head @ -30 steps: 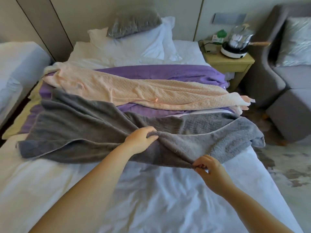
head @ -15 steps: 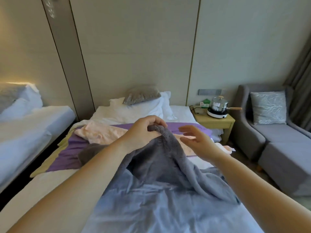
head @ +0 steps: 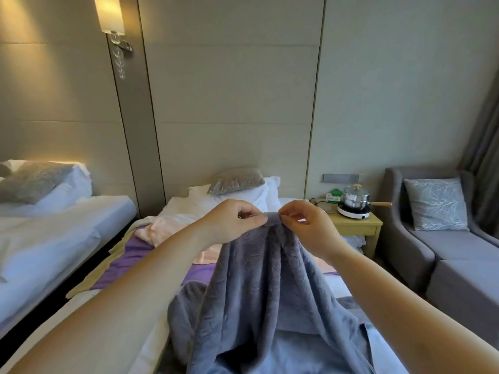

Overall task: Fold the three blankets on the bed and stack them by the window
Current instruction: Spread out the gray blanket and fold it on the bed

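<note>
Right hand (head: pixel 310 228) now joins left hand (head: pixel 232 222), both pinching the raised grey blanket (head: pixel 259 287)

You're in bedroom, hotel-room look (hotel or rental flat, cannot tell). Twin setup: near bed (head: pixel 172 209) ahead of you, second bed (head: pixel 67 225) at your left. Both have white sheets, white pillows (head: pixel 243 198), grey cushion (head: pixel 236 180) on top. Panelled wall (head: pixel 232 103) behind both; wall lamp (head: pixel 110 14) lit, crystal drop under shade. Wooden nightstand (head: pixel 356 228) just right of near bed, switch plate (head: pixel 340 178) above it, pot (head: pixel 353 197) on hotplate on top. Grey sofa (head: pixel 445 252) with patterned cushion (head: pixel 436 203) at right, grey curtain (head: pixel 483 157) at far right edge.
</note>
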{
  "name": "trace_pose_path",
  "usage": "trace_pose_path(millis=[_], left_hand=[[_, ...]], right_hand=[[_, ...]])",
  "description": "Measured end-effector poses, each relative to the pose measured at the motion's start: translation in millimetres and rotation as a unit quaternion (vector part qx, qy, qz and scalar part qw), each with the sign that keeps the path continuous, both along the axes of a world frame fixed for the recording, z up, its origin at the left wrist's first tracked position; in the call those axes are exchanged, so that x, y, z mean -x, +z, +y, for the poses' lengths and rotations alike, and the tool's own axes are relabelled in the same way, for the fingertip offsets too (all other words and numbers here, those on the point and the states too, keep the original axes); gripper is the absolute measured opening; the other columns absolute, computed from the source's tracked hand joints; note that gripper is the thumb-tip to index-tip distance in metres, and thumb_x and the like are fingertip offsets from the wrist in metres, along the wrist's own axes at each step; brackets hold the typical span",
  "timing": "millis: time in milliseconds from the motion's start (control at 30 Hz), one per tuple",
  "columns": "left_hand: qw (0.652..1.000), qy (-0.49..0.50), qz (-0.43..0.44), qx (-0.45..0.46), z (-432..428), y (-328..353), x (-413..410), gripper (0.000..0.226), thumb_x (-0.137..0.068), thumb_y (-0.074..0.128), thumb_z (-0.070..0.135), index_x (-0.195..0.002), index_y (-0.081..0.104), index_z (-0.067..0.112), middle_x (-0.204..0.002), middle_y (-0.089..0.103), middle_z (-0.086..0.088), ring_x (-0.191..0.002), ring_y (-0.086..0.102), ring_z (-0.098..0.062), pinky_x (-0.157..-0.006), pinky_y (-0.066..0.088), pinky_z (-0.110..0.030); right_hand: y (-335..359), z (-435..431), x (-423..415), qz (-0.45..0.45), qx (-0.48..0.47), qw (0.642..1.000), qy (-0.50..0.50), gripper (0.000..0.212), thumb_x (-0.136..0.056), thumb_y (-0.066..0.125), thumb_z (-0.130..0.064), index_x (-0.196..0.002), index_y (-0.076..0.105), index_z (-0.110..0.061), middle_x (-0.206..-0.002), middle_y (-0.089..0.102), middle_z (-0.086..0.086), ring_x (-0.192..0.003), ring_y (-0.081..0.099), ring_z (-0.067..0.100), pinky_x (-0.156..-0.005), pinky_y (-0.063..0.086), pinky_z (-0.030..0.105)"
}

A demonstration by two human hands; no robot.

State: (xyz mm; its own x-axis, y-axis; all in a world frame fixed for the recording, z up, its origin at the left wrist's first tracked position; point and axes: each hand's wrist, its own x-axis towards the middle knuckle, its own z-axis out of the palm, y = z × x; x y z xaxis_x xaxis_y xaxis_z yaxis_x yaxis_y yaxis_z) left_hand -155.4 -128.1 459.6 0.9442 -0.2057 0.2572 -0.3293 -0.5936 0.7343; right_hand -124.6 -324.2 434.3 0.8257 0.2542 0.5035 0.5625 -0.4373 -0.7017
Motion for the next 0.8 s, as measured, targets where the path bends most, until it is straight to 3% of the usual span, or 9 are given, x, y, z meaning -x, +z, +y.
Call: trace_pose_path(millis=[133,200,267,333,433,633,800], left_hand=[[1.000,0.023,0.002,0.007,-9,0,3,0.011,-0.091,0.061,0.020,-0.092,0.070,0.014,-0.092,0.069,-0.018,-0.075,0.060,-0.021,-0.071,0.045,-0.031],[0.999,0.049,-0.013,0.005,-14,3,1,0.011,-0.090,0.058,0.017,-0.090,0.069,0.016,-0.086,0.071,-0.012,-0.078,0.064,-0.026,-0.070,0.049,-0.032],[0.997,0.068,-0.020,0.039,-17,6,-1,0.017,-0.090,0.055,0.015,-0.086,0.070,0.022,-0.080,0.071,-0.005,-0.077,0.068,-0.024,-0.062,0.053,-0.028],[0.993,0.067,-0.024,0.092,-20,9,-3,0.023,-0.091,0.052,0.011,-0.085,0.070,0.023,-0.080,0.072,-0.008,-0.071,0.070,-0.020,-0.057,0.056,-0.024],[0.984,0.043,-0.036,0.168,-25,12,-4,0.026,-0.093,0.050,0.005,-0.084,0.069,0.019,-0.083,0.071,-0.012,-0.071,0.071,-0.018,-0.064,0.058,-0.025],[0.978,-0.007,-0.058,0.199,-27,19,-12,0.021,-0.093,0.051,-0.001,-0.097,0.065,0.014,-0.093,0.071,-0.008,-0.082,0.070,-0.011,-0.075,0.056,-0.019],[0.977,-0.052,-0.069,0.197,-29,25,-13,0.024,-0.091,0.050,-0.009,-0.104,0.061,0.008,-0.094,0.069,-0.004,-0.081,0.070,-0.006,-0.076,0.055,-0.017]], right_hand=[[3,1,7,-0.054,0.030,0.998,-0.025,0.008,-0.090,0.060,-0.014,-0.090,0.066,-0.020,-0.090,0.064,-0.001,-0.082,0.058,0.013,-0.072,0.044,0.017],[5,2,10,-0.056,0.037,0.998,-0.017,0.007,-0.091,0.059,-0.016,-0.091,0.063,-0.021,-0.090,0.063,-0.002,-0.082,0.057,0.010,-0.073,0.046,0.021],[4,5,13,-0.033,0.018,0.999,0.011,0.014,-0.092,0.058,-0.017,-0.092,0.056,-0.032,-0.086,0.061,-0.008,-0.073,0.055,0.001,-0.067,0.044,0.015],[2,7,17,-0.004,-0.010,0.999,0.042,0.026,-0.091,0.058,-0.017,-0.096,0.048,-0.041,-0.085,0.060,-0.009,-0.067,0.055,-0.001,-0.060,0.045,0.011],[-5,8,19,0.016,-0.046,0.997,0.055,0.038,-0.092,0.054,-0.011,-0.094,0.041,-0.047,-0.087,0.058,-0.007,-0.063,0.055,-0.002,-0.055,0.044,0.012],[-12,8,15,-0.020,-0.130,0.991,-0.008,0.029,-0.095,0.048,-0.009,-0.085,0.052,-0.035,-0.074,0.055,-0.010,-0.053,0.046,-0.001,-0.050,0.037,0.012],[-13,12,14,-0.030,-0.162,0.986,-0.042,0.014,-0.086,0.063,-0.018,-0.086,0.060,-0.032,-0.086,0.063,-0.006,-0.064,0.056,0.001,-0.058,0.041,0.011]])
